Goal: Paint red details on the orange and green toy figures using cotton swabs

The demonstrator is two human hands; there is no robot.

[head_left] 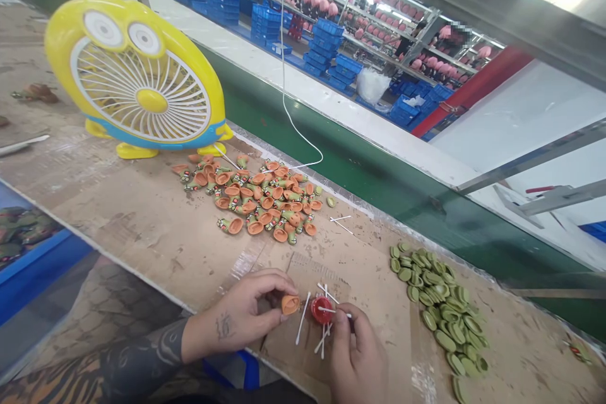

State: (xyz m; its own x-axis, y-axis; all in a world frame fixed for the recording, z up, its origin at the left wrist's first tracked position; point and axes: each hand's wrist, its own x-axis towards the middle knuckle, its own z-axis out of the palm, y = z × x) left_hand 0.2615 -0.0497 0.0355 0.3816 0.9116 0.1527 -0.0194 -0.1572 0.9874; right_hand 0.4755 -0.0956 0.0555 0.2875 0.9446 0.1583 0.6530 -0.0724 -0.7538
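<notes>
My left hand [249, 312] pinches an orange hollow piece [290, 304] between thumb and fingers, its opening showing. In my right hand [357, 353] is a white cotton swab [337, 311], its tip over a small round container of red liquid [320, 310]. Several loose swabs [302, 319] lie around that container on the cardboard. Beyond my hands is a pile of orange and green painted pieces [265, 199]. To the right lies a heap of green oval pieces [447, 312].
A yellow fan [151, 82] stands at the back left, with a white cable [303, 132] behind the pile. Two crossed swabs [341, 223] lie mid-table. A blue bin [42, 259] sits at the left edge. Blue crates [324, 44] and shelves are in the background.
</notes>
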